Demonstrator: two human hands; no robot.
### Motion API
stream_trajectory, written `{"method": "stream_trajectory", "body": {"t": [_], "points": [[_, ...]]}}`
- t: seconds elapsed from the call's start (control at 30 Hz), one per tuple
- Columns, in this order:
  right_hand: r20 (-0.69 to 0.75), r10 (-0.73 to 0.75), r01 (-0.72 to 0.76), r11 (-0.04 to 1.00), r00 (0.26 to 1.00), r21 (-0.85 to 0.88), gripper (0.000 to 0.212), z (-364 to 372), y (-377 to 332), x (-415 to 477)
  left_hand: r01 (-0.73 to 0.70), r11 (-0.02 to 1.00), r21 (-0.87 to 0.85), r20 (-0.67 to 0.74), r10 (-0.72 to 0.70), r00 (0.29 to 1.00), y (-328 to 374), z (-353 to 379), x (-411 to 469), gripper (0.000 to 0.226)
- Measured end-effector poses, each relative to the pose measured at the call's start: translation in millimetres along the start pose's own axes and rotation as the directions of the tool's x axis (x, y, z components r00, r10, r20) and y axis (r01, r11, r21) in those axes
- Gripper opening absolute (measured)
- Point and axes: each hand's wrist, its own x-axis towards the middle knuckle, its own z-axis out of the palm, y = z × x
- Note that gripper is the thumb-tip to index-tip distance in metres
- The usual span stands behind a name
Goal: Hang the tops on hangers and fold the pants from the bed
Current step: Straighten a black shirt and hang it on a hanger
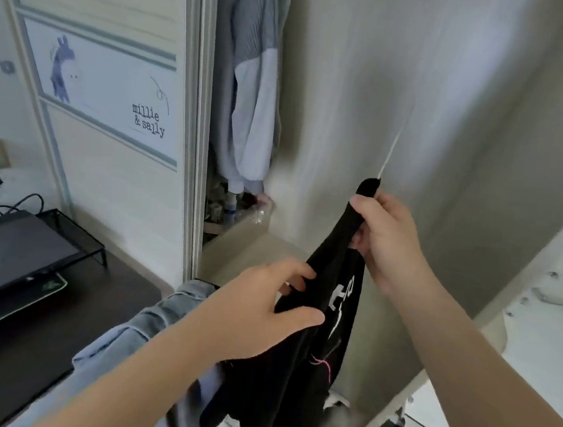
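A black top with white print hangs in front of me, its upper end draped over a thin white hanger that sticks up from it. My right hand grips the top's upper part together with the hanger. Lower down, my left hand pinches the black fabric at its left edge. Grey-blue denim lies draped below my left forearm. Most of the hanger is hidden inside the fabric.
An open wardrobe gap holds a hanging grey and white garment, beside a sliding door with a printed panel. The beige wardrobe door stands right behind the top. A dark desk with a monitor is at left.
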Motion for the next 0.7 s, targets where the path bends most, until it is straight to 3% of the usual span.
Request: {"method": "stream_trajectory", "body": {"t": [0.13, 0.3, 0.5, 0.7], "points": [[0.001, -0.097, 0.097, 0.995, 0.995, 0.000, 0.021, 23.2, -35.3, 50.9, -0.062, 0.998, 0.012, -0.064, 0.063, 0.996, -3.8, -34.4, 37.4, 0.027], [0.016, -0.215, 0.215, 0.977, 0.976, 0.015, 0.028, 44.2, -86.2, 118.2, -0.107, 0.983, 0.152, -0.193, 0.136, 0.972, -5.2, -83.5, 106.4, 0.012], [0.087, -0.432, 0.431, 0.902, 0.898, 0.020, 0.031, 59.4, -158.3, 200.8, -0.175, 0.959, 0.223, -0.284, 0.236, 0.929, 12.2, -148.2, 195.9, 0.009], [0.123, -0.551, 0.553, 0.833, 0.825, 0.022, 0.028, 60.9, -232.7, 284.0, -0.209, 0.904, 0.373, -0.339, 0.343, 0.876, 49.2, -213.7, 278.1, 0.008]]}}
